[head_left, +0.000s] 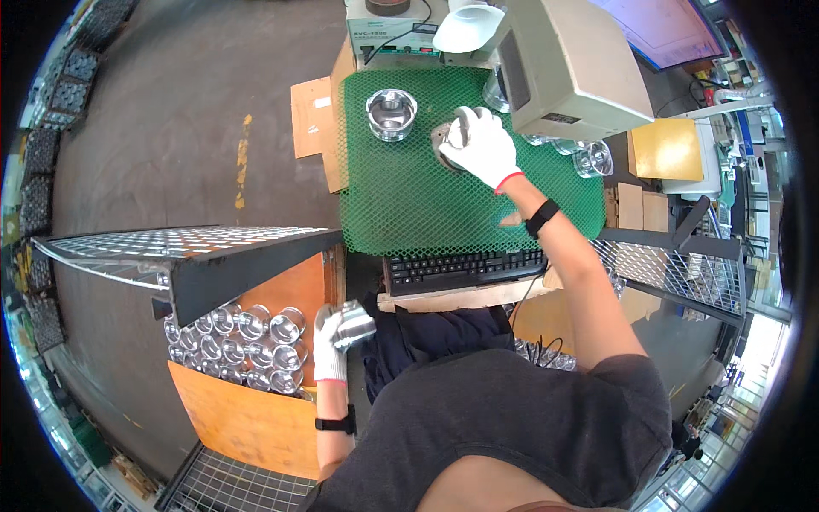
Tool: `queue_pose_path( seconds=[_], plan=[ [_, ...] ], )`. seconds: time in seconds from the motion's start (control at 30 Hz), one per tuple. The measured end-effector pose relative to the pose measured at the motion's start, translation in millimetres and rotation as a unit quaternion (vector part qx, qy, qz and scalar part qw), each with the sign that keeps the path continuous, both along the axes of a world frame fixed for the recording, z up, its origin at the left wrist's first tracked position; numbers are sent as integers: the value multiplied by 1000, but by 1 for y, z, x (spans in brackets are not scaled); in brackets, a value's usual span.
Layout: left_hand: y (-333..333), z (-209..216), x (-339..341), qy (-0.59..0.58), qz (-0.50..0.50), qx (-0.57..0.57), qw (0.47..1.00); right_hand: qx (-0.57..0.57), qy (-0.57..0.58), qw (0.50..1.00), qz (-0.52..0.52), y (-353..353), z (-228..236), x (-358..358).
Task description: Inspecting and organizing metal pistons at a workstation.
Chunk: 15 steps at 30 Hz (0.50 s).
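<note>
My left hand (328,341), in a white glove, grips a shiny metal cylinder (354,324) just right of a box packed with several similar metal cylinders (247,341). My right hand (482,145), also gloved, reaches forward over the green mesh mat (401,205) and closes on a dark round metal part (445,143) lying there. Another shiny metal cylinder (392,113) stands upright on the mat, to the left of my right hand.
A beige machine housing (572,68) stands right of the mat, with clear round parts (593,158) beneath it. A black keyboard (465,269) lies at the mat's near edge. A wire-mesh shelf (179,243) overhangs the box. Cardboard sheets (311,115) lie to the left.
</note>
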<state>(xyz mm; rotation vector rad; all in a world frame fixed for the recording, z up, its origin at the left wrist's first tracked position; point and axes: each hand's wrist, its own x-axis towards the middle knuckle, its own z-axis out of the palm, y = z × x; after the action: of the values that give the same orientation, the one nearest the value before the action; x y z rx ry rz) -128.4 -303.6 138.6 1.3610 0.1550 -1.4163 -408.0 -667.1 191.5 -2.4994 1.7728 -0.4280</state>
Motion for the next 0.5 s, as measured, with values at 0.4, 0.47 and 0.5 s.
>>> queue_pose_path(
  seconds=[0.4,0.47,0.5],
  plan=[
    [14,16,28,95,-27,-5,995,-83,24,996,3,15,7,19],
    [-11,14,29,152,-80,-76,982,-154,30,988,-3,31,16,26],
    [-14,10,24,134,-50,-94,985,-166,21,986,-7,50,24,31]
  ],
)
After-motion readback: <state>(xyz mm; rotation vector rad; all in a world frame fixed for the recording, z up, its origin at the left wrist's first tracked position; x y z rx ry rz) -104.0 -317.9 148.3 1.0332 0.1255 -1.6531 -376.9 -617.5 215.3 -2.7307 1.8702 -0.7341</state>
